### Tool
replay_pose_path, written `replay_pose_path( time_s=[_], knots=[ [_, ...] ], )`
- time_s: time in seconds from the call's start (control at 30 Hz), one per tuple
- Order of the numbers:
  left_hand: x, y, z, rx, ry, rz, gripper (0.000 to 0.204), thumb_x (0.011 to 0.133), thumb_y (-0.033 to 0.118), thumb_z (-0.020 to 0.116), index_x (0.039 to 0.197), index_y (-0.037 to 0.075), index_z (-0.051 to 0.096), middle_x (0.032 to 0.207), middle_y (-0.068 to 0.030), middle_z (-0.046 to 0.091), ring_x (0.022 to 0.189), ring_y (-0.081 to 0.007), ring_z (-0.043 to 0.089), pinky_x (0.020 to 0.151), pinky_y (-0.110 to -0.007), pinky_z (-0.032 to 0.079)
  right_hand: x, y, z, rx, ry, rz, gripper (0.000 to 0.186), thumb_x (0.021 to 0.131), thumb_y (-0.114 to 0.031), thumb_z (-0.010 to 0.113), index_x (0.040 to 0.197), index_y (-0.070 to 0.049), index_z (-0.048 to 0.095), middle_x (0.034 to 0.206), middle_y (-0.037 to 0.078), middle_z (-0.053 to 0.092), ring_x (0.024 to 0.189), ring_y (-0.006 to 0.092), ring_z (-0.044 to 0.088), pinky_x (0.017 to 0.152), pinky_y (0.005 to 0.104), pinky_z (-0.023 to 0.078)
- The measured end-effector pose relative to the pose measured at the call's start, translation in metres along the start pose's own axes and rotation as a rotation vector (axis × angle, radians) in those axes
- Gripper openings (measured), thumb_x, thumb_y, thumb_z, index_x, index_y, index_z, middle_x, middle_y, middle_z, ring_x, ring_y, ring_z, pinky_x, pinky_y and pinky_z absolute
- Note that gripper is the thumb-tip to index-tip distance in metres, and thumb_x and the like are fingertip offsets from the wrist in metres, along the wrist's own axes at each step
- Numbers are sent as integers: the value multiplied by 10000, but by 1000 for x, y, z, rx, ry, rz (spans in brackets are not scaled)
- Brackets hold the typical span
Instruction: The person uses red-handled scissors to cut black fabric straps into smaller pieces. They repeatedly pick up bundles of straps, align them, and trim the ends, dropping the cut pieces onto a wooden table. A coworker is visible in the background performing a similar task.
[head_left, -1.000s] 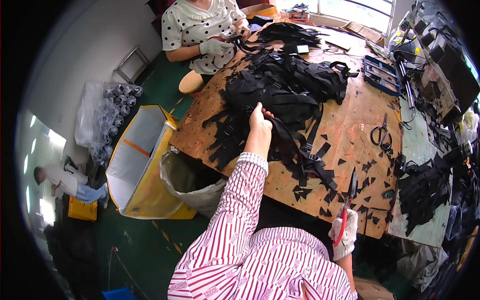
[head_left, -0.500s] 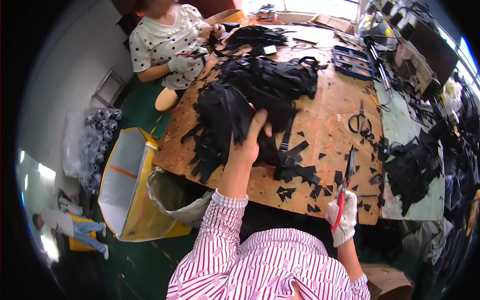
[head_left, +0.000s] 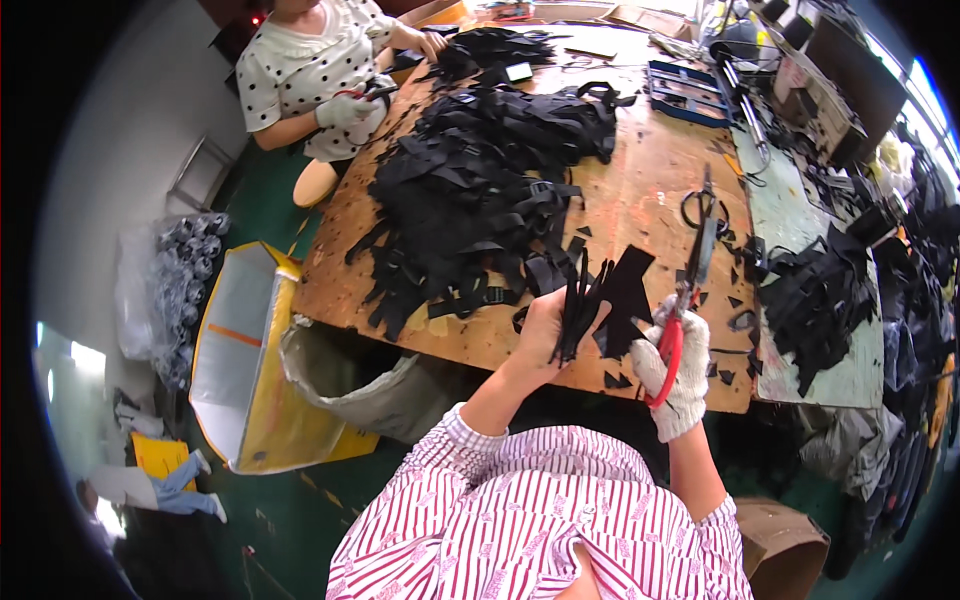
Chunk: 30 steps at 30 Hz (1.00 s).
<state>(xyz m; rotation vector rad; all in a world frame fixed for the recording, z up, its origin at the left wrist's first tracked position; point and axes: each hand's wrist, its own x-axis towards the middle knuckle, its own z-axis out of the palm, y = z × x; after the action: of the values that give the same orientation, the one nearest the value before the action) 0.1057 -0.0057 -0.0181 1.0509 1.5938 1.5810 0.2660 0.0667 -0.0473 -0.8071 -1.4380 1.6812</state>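
The person's left hand (head_left: 543,330), bare, is raised near the front edge of the table (head_left: 640,200), its forearm slanting up from the lower edge toward one o'clock. Its thumb and fingers are clamped on a bunch of black strips (head_left: 578,305), which stand up out of the grip side by side. A wider black piece (head_left: 628,290) fans out from the bunch toward one o'clock, its lower end beside the right hand.

The right hand (head_left: 680,375), in a pale knit glove, is between three and four o'clock from the left, its forearm rising almost straight toward twelve. Its fingers are closed around the red handles of the scissors (head_left: 685,298), whose blades point between twelve and one; how far apart the blades stand cannot be told.

The main pile (head_left: 450,190) of black strips lies on the table at eleven o'clock from the left hand, and small offcuts (head_left: 618,380) lie at four. A second pair (head_left: 708,180) of scissors rests near two o'clock, partly behind the raised blades.
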Motion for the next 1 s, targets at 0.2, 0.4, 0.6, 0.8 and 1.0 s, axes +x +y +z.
replay_pose_path(
  time_s=[0.2, 0.4, 0.6, 0.8, 1.0],
  knots=[
    [-27, 26, 4, -452, 134, -256, 86, 909, 145, 578, 895, 69, 541, 694, 22, 559, 535, -62, 554, 402, -197, 385, -2, 6, -7, -57, 164, -87, 477, 743, 76, 634, 1128, -80, 399, 932, 22, 481, 775, 87, 502, 691, 230, 471],
    [-41, -32, 13, -434, -158, -144, 201, 916, 145, 546, 1067, 14, 519, 845, -64, 584, 600, -112, 567, 559, -255, 449, -3, 7, -1, 126, 70, -37, 465, 766, 120, 555, 1157, -95, 422, 992, 23, 475, 816, 92, 510, 684, 222, 470],
    [-41, -30, 6, -557, -206, -306, 107, 915, 140, 546, 938, 36, 548, 594, -30, 505, 465, -93, 453, 509, -252, 411, -3, 17, 1, 170, 24, -64, 452, 765, 125, 567, 1126, -101, 414, 953, 23, 475, 796, 99, 516, 677, 228, 470],
    [-39, -16, 0, -333, -10, -211, 113, 896, 144, 600, 951, 69, 538, 668, 19, 496, 491, -45, 398, 469, -212, 326, -17, 3, -3, 47, -13, -39, 485, 746, -4, 711, 1103, -59, 387, 814, 18, 521, 698, 79, 526, 642, 222, 465],
    [-35, -18, -6, 81, -127, -107, 139, 907, 146, 579, 790, 70, 577, 606, 60, 461, 516, -40, 434, 434, -210, 312, -24, -1, -4, 44, 30, -186, 483, 765, 17, 688, 1127, -61, 378, 906, 59, 573, 780, 117, 578, 694, 250, 498]
  ],
)
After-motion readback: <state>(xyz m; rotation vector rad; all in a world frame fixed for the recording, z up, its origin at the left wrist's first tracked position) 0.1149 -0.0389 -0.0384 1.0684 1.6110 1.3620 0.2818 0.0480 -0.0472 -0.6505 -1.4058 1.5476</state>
